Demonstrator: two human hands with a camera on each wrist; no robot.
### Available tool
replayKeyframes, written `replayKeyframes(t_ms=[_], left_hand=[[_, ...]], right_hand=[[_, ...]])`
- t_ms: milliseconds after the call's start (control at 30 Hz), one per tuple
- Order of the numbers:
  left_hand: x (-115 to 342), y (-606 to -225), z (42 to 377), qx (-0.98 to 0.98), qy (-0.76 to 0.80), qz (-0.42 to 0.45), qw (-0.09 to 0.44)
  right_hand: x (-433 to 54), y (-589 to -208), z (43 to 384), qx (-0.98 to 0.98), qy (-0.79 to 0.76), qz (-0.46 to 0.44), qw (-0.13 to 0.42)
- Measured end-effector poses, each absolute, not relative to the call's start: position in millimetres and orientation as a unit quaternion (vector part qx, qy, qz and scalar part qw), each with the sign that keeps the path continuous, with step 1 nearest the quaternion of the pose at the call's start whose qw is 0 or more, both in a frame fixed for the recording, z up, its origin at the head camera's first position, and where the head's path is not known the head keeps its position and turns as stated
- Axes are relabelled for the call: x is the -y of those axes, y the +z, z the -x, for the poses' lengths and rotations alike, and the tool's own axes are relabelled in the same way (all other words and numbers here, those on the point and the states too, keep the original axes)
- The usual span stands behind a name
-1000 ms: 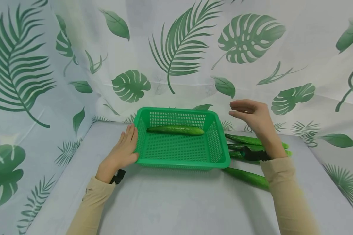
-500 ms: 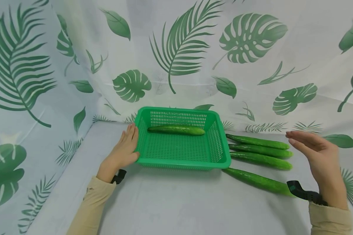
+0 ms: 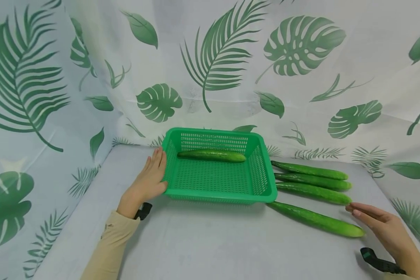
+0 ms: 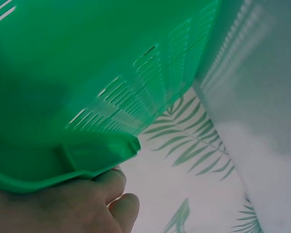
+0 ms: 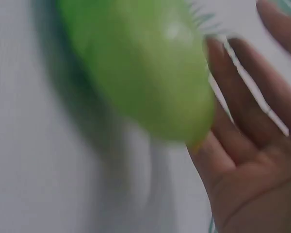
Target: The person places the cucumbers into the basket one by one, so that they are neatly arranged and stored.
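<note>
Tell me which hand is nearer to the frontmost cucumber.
Right. The right hand is beside the pale end of the frontmost cucumber; the left hand is against the left side of the green basket, farther away.

The left wrist view crops the basket [image 4: 63, 58], and the right wrist view crops 1 blurred cucumber [image 5: 140, 68].

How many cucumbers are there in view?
5. One cucumber lies inside the green basket; three lie side by side on the table right of it; one lies in front of those three. Any behind the basket would be hidden.
</note>
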State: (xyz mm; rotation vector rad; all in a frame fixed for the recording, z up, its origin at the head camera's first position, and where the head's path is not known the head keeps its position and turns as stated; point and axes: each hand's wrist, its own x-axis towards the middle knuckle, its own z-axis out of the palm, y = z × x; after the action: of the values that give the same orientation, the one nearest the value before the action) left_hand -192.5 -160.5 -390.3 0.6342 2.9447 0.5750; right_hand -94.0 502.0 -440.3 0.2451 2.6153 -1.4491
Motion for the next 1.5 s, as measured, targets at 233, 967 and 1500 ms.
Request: replayKeyframes(t_ms=[233,967,1500], left_hand=[[157.8,-390.4,192.9,-0.959,0.186,-0.208,0.040],[158.2,-393.2,196.1,-0.959,0.187,-0.209,0.039],[159.5,-391.5,190.8,-0.959,0.192,-0.206,0.039]], right_hand=[[-515.8,-454.5,84.3,-0.862,-0.496,-0.014,0.105],[-510.3,-453.6,81.1,-0.882,-0.452,0.051,0.123],[-507.0,-458.1,82.9,-0.889,-0.448,-0.024,0.086]])
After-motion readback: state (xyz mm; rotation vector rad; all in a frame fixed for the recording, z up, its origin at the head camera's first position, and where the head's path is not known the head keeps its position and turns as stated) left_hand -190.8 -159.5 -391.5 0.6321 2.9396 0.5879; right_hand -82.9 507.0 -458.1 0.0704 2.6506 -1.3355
